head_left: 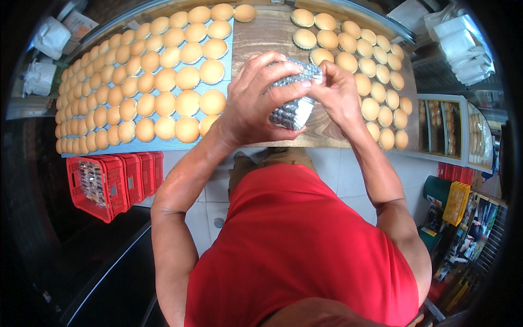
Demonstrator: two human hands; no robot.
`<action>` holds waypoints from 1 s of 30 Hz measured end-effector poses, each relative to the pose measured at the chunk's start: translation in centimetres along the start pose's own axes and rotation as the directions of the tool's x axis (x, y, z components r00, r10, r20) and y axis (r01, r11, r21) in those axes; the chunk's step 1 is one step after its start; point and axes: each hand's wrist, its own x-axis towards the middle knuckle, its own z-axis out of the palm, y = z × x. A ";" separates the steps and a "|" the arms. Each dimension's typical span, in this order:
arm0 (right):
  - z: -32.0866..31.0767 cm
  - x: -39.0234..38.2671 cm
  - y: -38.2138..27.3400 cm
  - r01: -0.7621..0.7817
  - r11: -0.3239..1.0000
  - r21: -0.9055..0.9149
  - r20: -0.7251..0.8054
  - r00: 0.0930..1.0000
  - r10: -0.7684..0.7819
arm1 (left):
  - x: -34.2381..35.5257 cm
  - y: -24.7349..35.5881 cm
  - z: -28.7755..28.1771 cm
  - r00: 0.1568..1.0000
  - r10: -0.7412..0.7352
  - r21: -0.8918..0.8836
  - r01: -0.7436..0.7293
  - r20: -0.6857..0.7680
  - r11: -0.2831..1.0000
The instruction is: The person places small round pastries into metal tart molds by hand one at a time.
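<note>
My left hand (256, 98) is wrapped round a stack of fluted baking cups (291, 111), dark and silvery on the side with pale edges. The stack is held tilted above the wooden tabletop (256, 35). At its upper right end my right hand (338, 90) pinches the rim; its fingers are closed, and their tips are partly hidden. Many round golden cakes (187, 102) stand in rows on a blue striped mat (226, 82) to the left. More golden cakes (370, 109), some with fluted edges showing, sit on bare wood close to my right hand.
Red plastic crates (131, 177) stand below the table's left side, one holding packed goods. A glass-fronted cabinet (463, 128) with packed goods is at the right. White plastic bags (460, 46) hang at the far right. A yellow container (456, 203) lies lower right.
</note>
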 end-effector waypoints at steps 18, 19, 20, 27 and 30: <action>-1.5 -1.4 0.1 -0.142 0.941 0.306 0.102 0.988 0.116 | 0.6 0.2 0.6 1.000 0.026 -0.040 -0.026 -0.014 0.999; -1.1 -1.4 0.7 -0.131 0.941 0.312 0.073 0.991 0.114 | 0.5 0.1 0.7 0.999 0.048 -0.023 -0.048 -0.002 0.999; -0.8 -1.3 1.0 -0.121 0.939 0.321 0.047 0.993 0.112 | 0.4 0.2 0.9 0.998 0.068 -0.005 -0.068 0.012 0.998; -1.3 -1.6 -1.0 -0.195 0.919 0.344 0.106 0.980 0.168 | 0.8 -0.1 0.5 0.999 -0.018 -0.053 0.017 -0.030 0.998; -1.4 -1.8 0.1 -0.183 0.901 0.392 0.105 0.982 0.154 | 0.9 0.4 0.9 0.999 0.029 -0.071 -0.031 -0.026 0.997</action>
